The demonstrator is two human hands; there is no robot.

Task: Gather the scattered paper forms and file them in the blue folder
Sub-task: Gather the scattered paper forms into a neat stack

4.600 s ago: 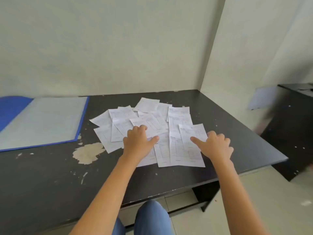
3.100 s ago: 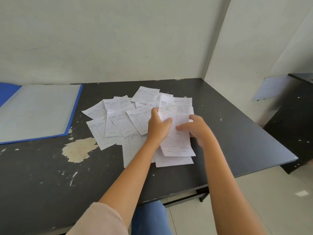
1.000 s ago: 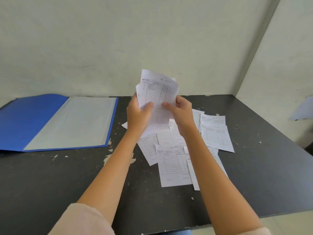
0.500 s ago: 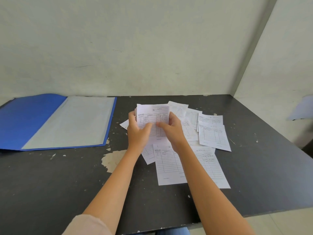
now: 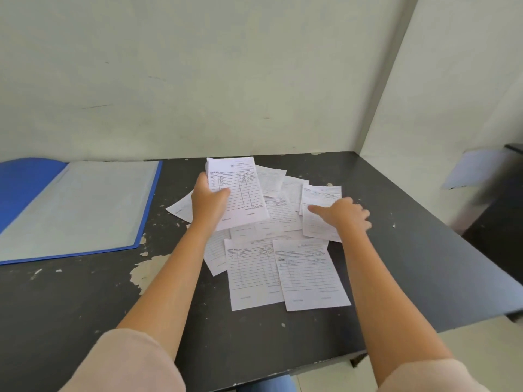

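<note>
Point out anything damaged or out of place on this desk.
The desk has a pale patch of peeled surface near its middle, with smaller chips around it. Loose forms lie overlapped and askew, unfiled; the blue folder lies open at left.

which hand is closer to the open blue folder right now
Left. The left hand is up over the pile with a stack of forms in its grip, just right of the blue folder. The right hand is farther right, on a loose form.

left hand (image 5: 208,200) raised, thumb and fingers pinched closed; right hand (image 5: 346,215) reaching forward, palm down.
</note>
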